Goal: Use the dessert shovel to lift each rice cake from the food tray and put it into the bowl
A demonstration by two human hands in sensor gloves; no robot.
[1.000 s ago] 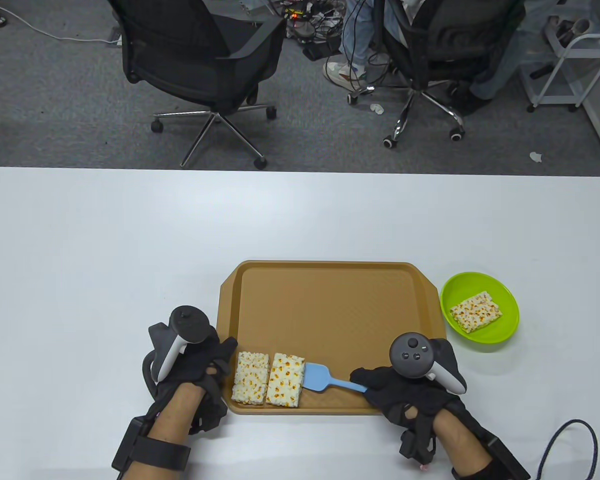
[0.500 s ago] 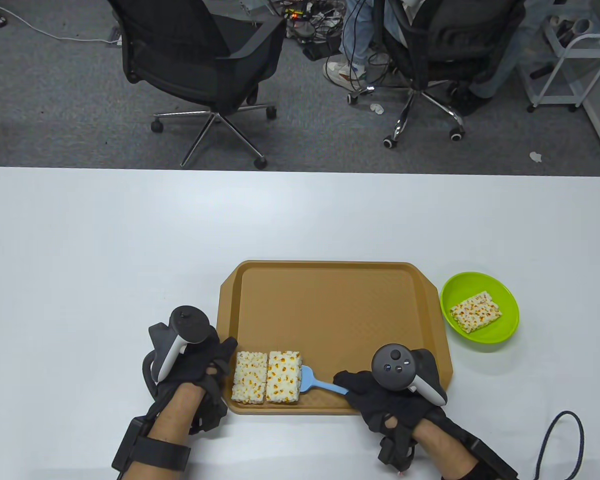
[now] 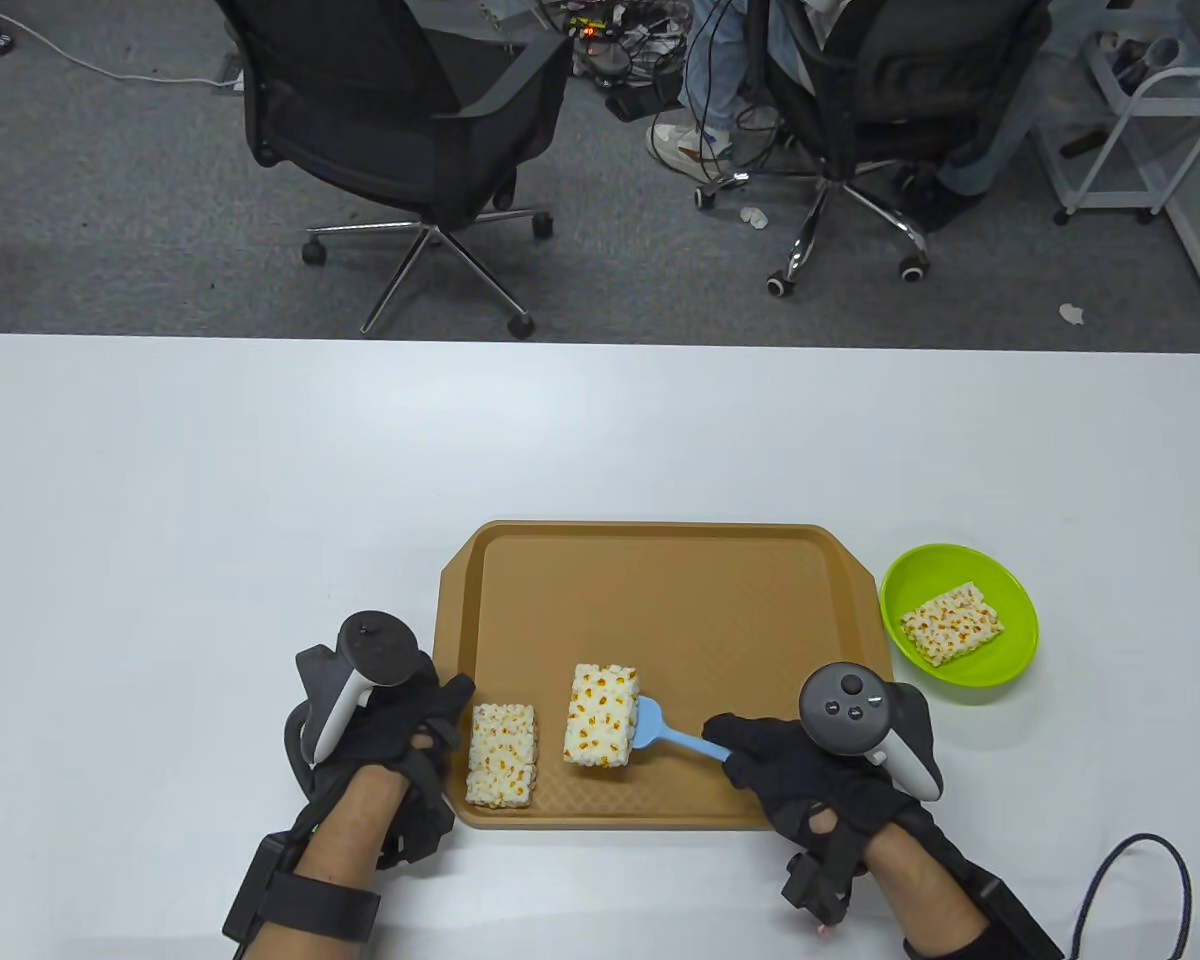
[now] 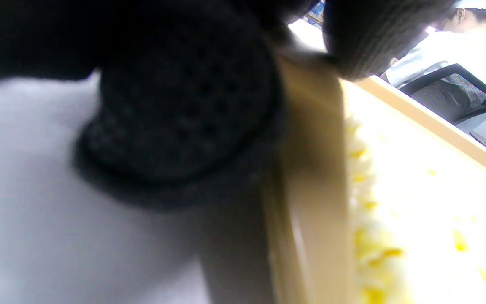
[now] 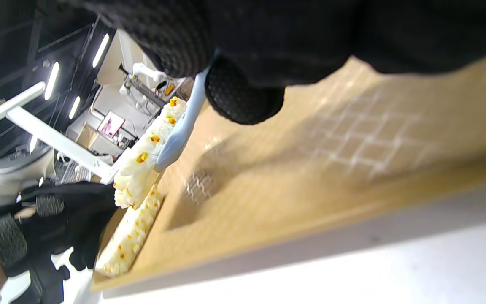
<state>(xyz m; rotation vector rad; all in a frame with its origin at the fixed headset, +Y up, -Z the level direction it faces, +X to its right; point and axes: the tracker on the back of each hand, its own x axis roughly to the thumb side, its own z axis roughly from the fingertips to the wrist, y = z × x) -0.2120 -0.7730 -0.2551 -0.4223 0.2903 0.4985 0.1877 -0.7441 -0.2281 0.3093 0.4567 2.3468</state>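
In the table view my right hand (image 3: 735, 755) grips the handle of the blue dessert shovel (image 3: 665, 735). One rice cake (image 3: 600, 716) lies on the shovel blade, lifted and tilted above the brown food tray (image 3: 680, 600). A second rice cake (image 3: 501, 755) lies flat in the tray's near left corner. The green bowl (image 3: 1020, 640) right of the tray holds one rice cake (image 3: 953, 623). My left hand (image 3: 445, 720) holds the tray's left rim (image 4: 310, 169), fingers (image 4: 184, 105) curled at it. The right wrist view shows the shovel (image 5: 179, 126) carrying the rice cake (image 5: 141, 164) over the tray's rice cake (image 5: 129, 236).
The white table (image 3: 210, 500) stretches far and left of the tray. Two office chairs (image 3: 400, 110) and a seated person's legs (image 3: 710, 90) are beyond the far edge. A dark cable (image 3: 1140, 880) loops at the near right.
The shovel slid under the right-hand rice cake, then lifted it up and to the right, away from the other cake. My left hand stayed on the tray rim.
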